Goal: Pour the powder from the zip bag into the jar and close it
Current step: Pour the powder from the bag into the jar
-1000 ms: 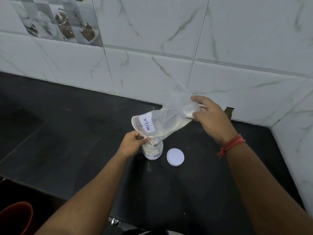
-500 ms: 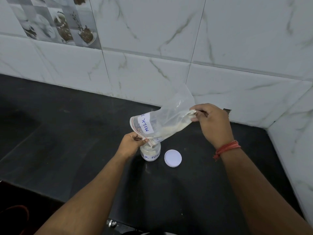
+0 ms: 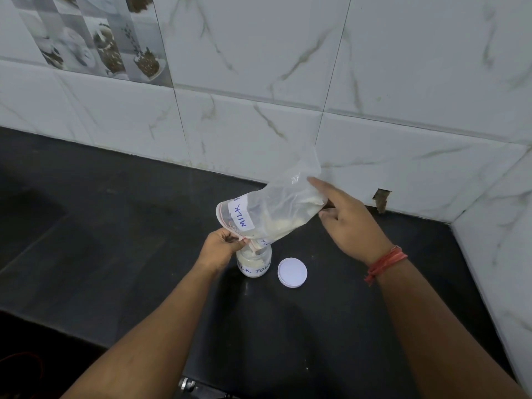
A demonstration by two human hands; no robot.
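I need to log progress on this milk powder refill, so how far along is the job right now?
Done: the jar stands open on the counter, already holding much powder. In hand: the left hand pinches the zip bag mouth over the jar while the right hand touches its raised end with straight fingers; powder remains inside the bag. Left: empty the rest, then fit the white lid, which lies beside the jar.
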